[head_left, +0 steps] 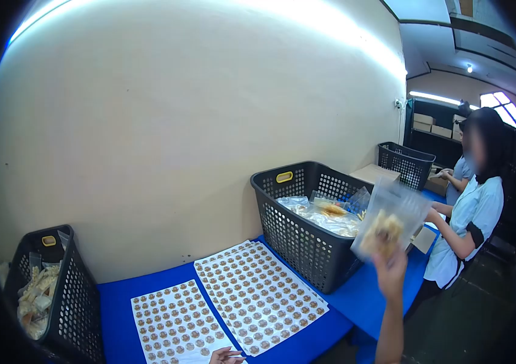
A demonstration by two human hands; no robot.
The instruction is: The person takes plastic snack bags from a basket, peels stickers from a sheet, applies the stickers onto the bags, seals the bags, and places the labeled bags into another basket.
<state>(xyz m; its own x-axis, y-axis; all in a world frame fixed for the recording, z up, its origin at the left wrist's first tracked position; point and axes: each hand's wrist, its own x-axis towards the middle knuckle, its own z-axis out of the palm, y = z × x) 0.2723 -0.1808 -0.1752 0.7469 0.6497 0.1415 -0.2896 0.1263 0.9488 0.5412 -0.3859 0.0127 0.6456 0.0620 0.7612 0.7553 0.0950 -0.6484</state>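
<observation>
My right hand (391,273) is raised at the right, its fingers closed on the lower part of a clear plastic pouch (390,223). Pale yellowish snack pieces fill the pouch's lower half, and a darker patch shows among them. The pouch is held upright, slightly tilted, in front of the large basket's right side. At the bottom edge, my left hand (226,356) is only partly in view, fingers stretched over the lower right corner of a sheet of round stickers (176,321). A larger stack of sticker sheets (258,297) lies just right of that sheet.
A large dark basket (306,255) of filled pouches stands on the blue table (115,303). Another basket (76,303) with pouches is at the left. Farther back are a third basket (406,164) and a cardboard box (374,174). Two people (467,206) stand along the table's right side.
</observation>
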